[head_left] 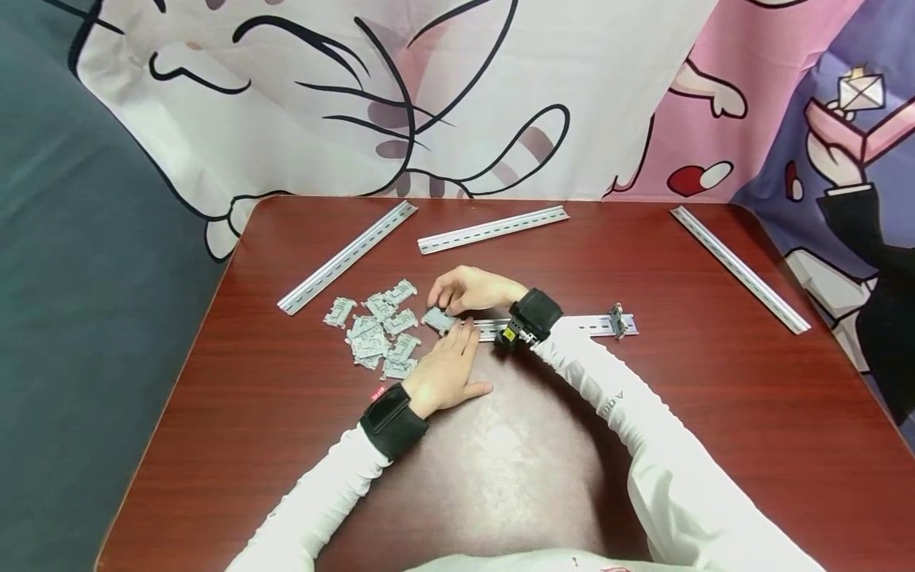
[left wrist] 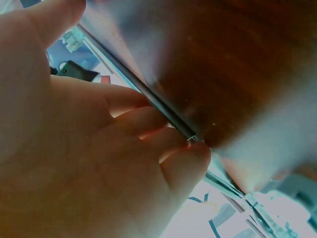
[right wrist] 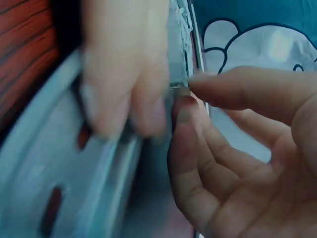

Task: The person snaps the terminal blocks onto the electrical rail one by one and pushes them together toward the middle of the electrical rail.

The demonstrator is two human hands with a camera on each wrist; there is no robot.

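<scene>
A slotted metal DIN rail [head_left: 582, 326] lies across the middle of the table. My left hand [head_left: 445, 372] lies flat with straight fingers at the rail's left end; in the left wrist view its fingertips [left wrist: 190, 158] touch the rail's edge. My right hand [head_left: 475, 290] reaches over that end and pinches a grey terminal block [head_left: 438, 319] by its edge between thumb and fingers. In the right wrist view, the left fingers [right wrist: 124, 89] partly cover the rail and block. Another grey terminal block [head_left: 618, 321] stands upright on the rail near its right end.
A loose pile of several grey terminal blocks [head_left: 368, 338] lies left of the hands. Three more slotted rails lie farther back: one at left [head_left: 350, 256], one at centre [head_left: 493, 229], one at right [head_left: 739, 270]. A printed cloth [head_left: 486, 103] hangs behind the table.
</scene>
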